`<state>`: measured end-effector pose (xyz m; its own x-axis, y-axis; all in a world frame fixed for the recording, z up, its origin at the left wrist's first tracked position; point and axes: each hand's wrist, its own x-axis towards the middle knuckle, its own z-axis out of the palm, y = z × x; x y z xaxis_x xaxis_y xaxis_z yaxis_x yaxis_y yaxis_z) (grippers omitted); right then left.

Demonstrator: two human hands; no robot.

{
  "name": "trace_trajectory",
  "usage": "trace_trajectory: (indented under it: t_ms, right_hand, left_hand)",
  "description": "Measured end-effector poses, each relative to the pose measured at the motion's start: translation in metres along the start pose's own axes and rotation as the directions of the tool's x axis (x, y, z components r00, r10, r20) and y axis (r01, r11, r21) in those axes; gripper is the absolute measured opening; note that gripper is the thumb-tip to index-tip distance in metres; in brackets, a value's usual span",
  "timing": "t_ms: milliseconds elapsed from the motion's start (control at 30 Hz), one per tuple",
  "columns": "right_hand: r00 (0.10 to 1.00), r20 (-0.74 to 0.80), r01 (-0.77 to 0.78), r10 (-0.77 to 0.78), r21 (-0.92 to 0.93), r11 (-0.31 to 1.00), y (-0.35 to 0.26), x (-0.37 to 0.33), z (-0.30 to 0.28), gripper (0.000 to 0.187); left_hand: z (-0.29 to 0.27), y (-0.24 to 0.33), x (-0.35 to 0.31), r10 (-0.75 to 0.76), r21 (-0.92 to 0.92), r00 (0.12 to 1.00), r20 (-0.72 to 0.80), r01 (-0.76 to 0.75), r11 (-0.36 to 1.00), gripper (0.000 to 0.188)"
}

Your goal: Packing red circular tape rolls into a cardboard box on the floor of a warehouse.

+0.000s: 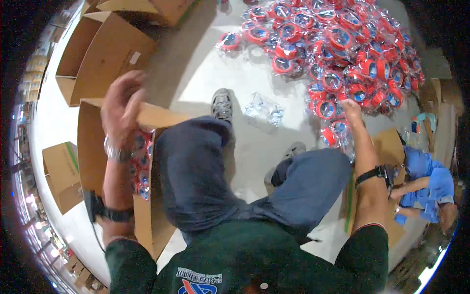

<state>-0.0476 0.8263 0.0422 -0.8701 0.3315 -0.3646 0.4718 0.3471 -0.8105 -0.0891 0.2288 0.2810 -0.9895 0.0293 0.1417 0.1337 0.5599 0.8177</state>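
Note:
My left hand point(122, 105), slightly blurred, is over an open cardboard box point(88, 142) at my left leg. Its fingers are apart and nothing shows in them. Inside that box lie several red-and-blue rolls point(141, 166) in clear plastic, partly hidden by my forearm. At the right, my right hand point(351, 111) reaches to the near edge of a large pile of similar red rings with blue centres point(340, 39), each in clear wrapping. Its fingers look curled together; what they grip, if anything, is hidden. Wrapped rolls point(338, 132) lie just beside this wrist.
More open cardboard boxes point(115, 54) stand at the far left, and a smaller one point(61, 171) is nearer. Loose clear plastic point(264, 110) lies on the floor between my feet and the pile. A person in blue point(431, 181) works at the right beside another carton point(387, 144).

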Motion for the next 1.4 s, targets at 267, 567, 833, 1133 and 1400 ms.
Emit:
trace_trajectory:
  t_ms: [267, 567, 833, 1133, 1400]
  right_hand:
    - [0.951, -0.127, 0.207, -0.281, -0.412, 0.887, 0.041, 0.145, -0.016, 0.019]
    - [0.952, 0.065, 0.295, -0.300, -0.459, 0.838, 0.118, 0.132, 0.048, 0.018]
    - [0.997, 0.053, 0.065, -0.060, -0.087, 0.994, 0.079, 0.089, 0.097, 0.016]
    - [0.802, -0.226, 0.527, -0.553, -0.166, 0.833, -0.087, -0.021, 0.053, 0.015]
    - [0.482, -0.066, 0.851, -0.873, -0.201, 0.485, -0.257, -0.195, 0.086, 0.013]
  left_hand:
    - [0.412, -0.071, 0.129, -0.143, 0.247, 0.555, 0.820, -0.118, 0.962, 0.045]
    - [0.626, -0.116, 0.019, -0.571, -0.300, 0.332, 0.751, 0.941, 0.154, 0.069]
    - [0.580, -0.147, 0.007, -0.404, -0.210, 0.524, 0.750, 0.767, 0.607, 0.077]
    - [0.403, 0.032, 0.039, -0.130, -0.525, 0.896, 0.425, 0.361, 0.770, 0.057]
    - [0.159, 0.109, -0.047, 0.060, -0.455, 0.977, 0.207, 0.042, 0.889, 0.078]
